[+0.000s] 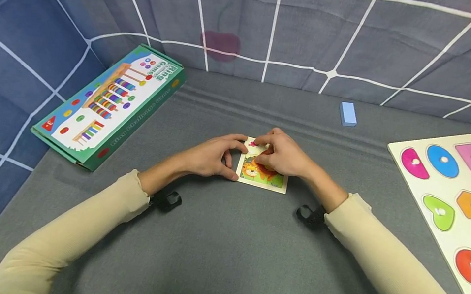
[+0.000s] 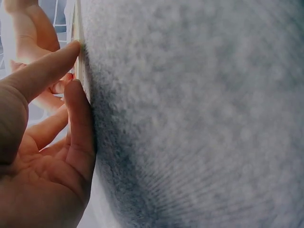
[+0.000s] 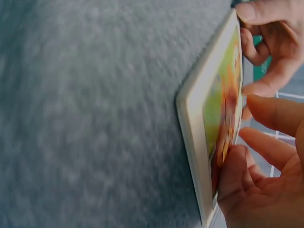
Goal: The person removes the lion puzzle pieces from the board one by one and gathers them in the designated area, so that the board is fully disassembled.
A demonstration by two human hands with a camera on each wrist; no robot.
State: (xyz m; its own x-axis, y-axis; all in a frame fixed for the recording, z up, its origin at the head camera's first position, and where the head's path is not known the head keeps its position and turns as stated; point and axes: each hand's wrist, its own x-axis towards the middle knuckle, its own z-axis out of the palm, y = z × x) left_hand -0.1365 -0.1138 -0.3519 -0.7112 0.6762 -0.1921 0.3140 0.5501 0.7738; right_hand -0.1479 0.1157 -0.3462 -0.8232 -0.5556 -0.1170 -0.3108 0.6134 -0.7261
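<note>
A small wooden jigsaw puzzle (image 1: 273, 181) with a lion picture lies flat on the grey cloth in the head view. At its left edge rests my left hand (image 1: 213, 156), the thumb near the lower corner and the fingers higher up, spread apart. My right hand (image 1: 285, 154) reaches over the upper right part, fingertips touching the picture and covering some of it. In the right wrist view, the thumb (image 3: 232, 166) presses on the puzzle face and the other fingers stand apart from it. No loose piece shows between those fingers. The left wrist view shows the puzzle only edge-on.
A green ring game box (image 1: 112, 101) lies at the left. A light blue block (image 1: 348, 114) is at the back, right of centre. The shape board (image 1: 441, 248) with knobbed pieces lies at the right. A grid-patterned curtain (image 1: 304, 32) borders the back and left.
</note>
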